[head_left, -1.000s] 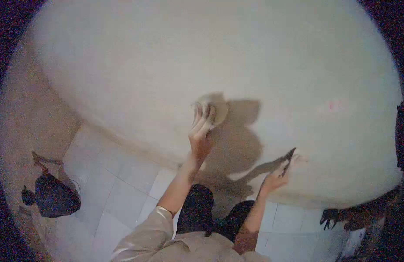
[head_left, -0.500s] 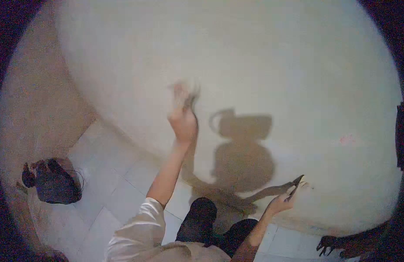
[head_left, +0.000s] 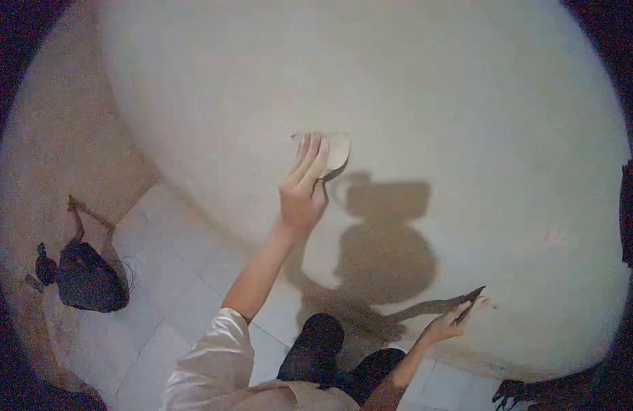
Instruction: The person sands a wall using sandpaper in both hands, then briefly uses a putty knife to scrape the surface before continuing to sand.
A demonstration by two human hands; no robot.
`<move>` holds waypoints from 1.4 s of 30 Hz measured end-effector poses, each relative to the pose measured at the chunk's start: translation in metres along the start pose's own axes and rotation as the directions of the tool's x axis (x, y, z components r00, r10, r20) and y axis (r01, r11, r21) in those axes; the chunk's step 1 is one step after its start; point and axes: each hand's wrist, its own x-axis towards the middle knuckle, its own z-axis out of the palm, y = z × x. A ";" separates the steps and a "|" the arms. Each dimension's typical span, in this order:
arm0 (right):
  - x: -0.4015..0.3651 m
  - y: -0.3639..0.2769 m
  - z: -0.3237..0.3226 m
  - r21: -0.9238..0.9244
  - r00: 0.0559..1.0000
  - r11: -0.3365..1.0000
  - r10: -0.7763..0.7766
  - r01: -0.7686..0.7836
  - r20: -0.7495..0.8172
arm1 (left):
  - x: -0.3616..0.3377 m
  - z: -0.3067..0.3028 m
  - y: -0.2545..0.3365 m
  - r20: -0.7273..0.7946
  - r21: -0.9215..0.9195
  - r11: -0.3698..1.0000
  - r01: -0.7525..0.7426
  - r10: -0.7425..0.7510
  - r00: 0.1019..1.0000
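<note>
My left hand (head_left: 304, 192) presses a pale, round-edged sheet (head_left: 337, 154), perhaps sandpaper, flat against the pale wall (head_left: 467, 103), its fingers close together and pointing up. Lower right, my right hand (head_left: 450, 325) is closed round a thin dark flat object (head_left: 468, 305), too small to name, beside the wall's lower part. Between the hands lies the dark shadow of my head and arms on the wall. A faint reddish mark (head_left: 555, 236) shows on the wall at the right.
At the far left a person in dark clothes (head_left: 90, 277) crouches by another wall, one arm raised. Light floor tiles (head_left: 166, 260) run below the wall. Dark shapes (head_left: 535, 394) lie at the lower right, and a dark object (head_left: 630, 214) at the right edge.
My left hand has moved slightly right, and the sheet under it is now distinct. My right hand has shifted slightly. The crouching person's arm is now raised to the wall.
</note>
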 end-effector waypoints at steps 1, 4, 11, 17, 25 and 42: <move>0.004 0.013 0.001 0.020 0.992 0.992 -0.122 0.123 -0.016 | 0.001 -0.002 0.004 0.080 -0.098 0.994 -0.054 0.062 0.995; 0.017 0.041 -0.004 0.024 0.973 0.973 -0.231 0.231 0.007 | 0.000 -0.009 -0.080 -0.033 0.024 0.991 0.133 -0.132 0.991; -0.002 0.012 0.002 0.069 0.992 0.990 -0.117 0.119 -0.037 | 0.014 0.005 -0.039 -0.199 0.002 0.921 0.389 -0.381 0.903; 0.006 0.037 0.002 0.006 0.986 0.986 -0.166 0.166 -0.007 | -0.001 0.001 -0.022 0.129 -0.140 0.986 -0.091 0.109 0.986; 0.013 0.062 0.003 0.009 0.975 0.975 -0.222 0.221 0.018 | 0.022 0.004 -0.028 -0.172 -0.076 0.790 0.608 -0.611 0.773; 0.031 0.049 0.000 0.079 0.995 0.992 -0.099 0.098 0.007 | -0.043 0.053 0.024 -0.093 -0.148 0.906 0.397 -0.412 0.906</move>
